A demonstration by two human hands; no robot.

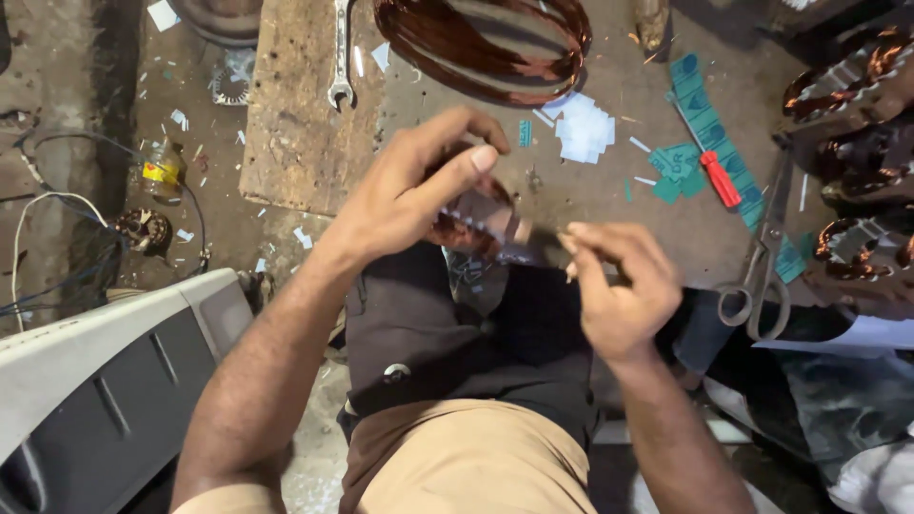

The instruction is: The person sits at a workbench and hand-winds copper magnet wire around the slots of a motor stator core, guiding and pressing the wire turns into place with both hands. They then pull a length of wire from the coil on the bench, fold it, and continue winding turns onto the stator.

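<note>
Over the littered tabletop (609, 190), my left hand (409, 195) holds a grip on a small copper-wound coil (476, 228); my right hand (619, 290) pinches its blurred end. Next, I judge, calls for steady tension.

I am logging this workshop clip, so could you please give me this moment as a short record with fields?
Left hand: left hand closed on a small dark wound part, thumb on top
Right hand: right hand pinching the part's far end; what it pinches is blurred
Bench: copper wire coil at the top, spanner to its left
Right side: scissors, red-handled tool, green paper strips
Scraps: white paper pieces
Lower left: grey casing
</note>
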